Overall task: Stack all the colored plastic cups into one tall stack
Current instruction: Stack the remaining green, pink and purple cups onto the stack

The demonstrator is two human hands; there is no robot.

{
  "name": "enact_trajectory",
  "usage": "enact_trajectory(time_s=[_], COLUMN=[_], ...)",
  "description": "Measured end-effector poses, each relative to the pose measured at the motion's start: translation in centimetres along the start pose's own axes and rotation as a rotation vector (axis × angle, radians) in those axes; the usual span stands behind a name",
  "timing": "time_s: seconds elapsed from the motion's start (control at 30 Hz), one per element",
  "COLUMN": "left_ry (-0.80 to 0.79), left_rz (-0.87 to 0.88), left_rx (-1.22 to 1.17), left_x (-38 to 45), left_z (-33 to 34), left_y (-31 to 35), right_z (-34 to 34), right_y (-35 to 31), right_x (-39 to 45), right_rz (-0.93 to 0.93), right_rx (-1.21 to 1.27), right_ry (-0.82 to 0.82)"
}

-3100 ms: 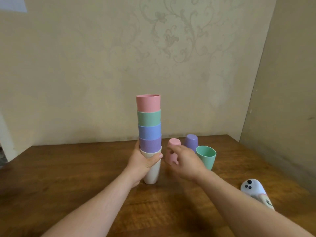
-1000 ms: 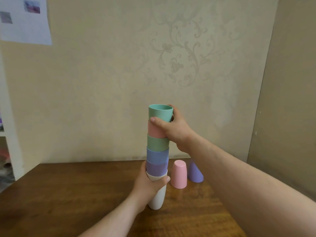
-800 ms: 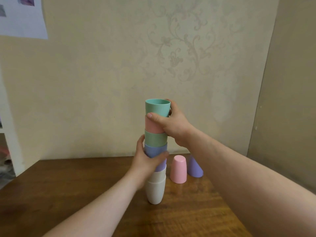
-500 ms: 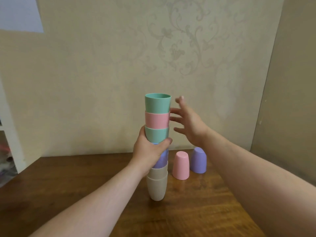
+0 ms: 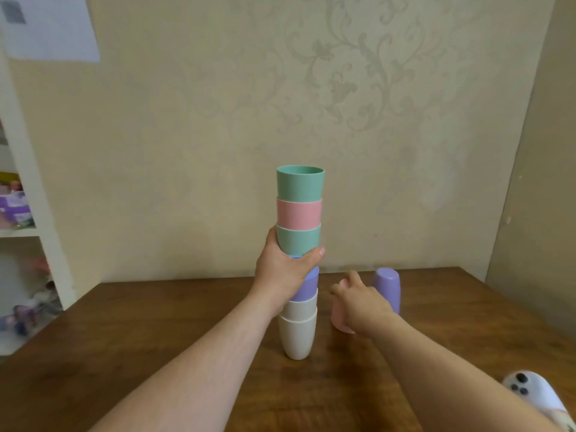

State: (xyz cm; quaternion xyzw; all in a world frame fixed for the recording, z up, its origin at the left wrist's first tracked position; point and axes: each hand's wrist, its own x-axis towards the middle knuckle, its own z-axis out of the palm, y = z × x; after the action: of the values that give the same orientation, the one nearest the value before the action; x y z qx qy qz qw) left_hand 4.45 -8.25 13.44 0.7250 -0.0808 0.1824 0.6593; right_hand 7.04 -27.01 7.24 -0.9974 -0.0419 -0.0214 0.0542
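A tall stack of cups (image 5: 299,213) stands on the wooden table (image 5: 156,338): two white at the bottom, then purple, blue, green, pink, and a green cup on top. My left hand (image 5: 280,272) is wrapped around the stack's middle, over the blue and purple cups. Right of the stack an upside-down pink cup (image 5: 338,319) stands on the table, and my right hand (image 5: 363,302) lies over it with fingers curled on its top. Behind it an upside-down purple cup (image 5: 388,286) stands alone.
A white phone (image 5: 530,394) lies at the table's front right edge. Walls close in behind and on the right. A white shelf (image 5: 28,213) with small items stands at the left.
My right hand has dropped from beside the top of the stack down onto the pink cup. My left hand still holds the stack's middle.
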Motion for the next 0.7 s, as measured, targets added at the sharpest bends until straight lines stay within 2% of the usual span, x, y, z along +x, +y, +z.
enact_trajectory(time_s=[0.17, 0.37, 0.47, 0.53, 0.63, 0.7], left_ry=[-0.002, -0.013, -0.021, -0.030, -0.032, -0.033], left_rz=[-0.004, 0.002, -0.002, -0.003, -0.005, -0.009], left_rx=[-0.018, -0.002, -0.012, -0.017, -0.025, -0.033], left_x=[0.1, -0.1, -0.1, -0.2, -0.1, -0.1], left_z=[0.2, 0.1, -0.1, -0.1, 0.0, 0.1], left_y=[-0.1, -0.1, 0.1, 0.1, 0.2, 0.3], right_z=[-0.3, 1.6, 2.2, 0.9, -4.8, -10.4], right_y=[0.6, 1.9, 2.0, 1.6, 0.3, -1.2], right_x=[-1.6, -3.9, -4.5, -4.5, -4.1, -3.8], right_rz=[0.105, 0.188, 0.197, 0.209, 0.218, 0.132], right_rx=[0.234, 0.184, 0.260, 0.463, 1.011, 1.262], right_ry=[0.084, -0.074, -0.072, -0.002, 0.246, 0.429])
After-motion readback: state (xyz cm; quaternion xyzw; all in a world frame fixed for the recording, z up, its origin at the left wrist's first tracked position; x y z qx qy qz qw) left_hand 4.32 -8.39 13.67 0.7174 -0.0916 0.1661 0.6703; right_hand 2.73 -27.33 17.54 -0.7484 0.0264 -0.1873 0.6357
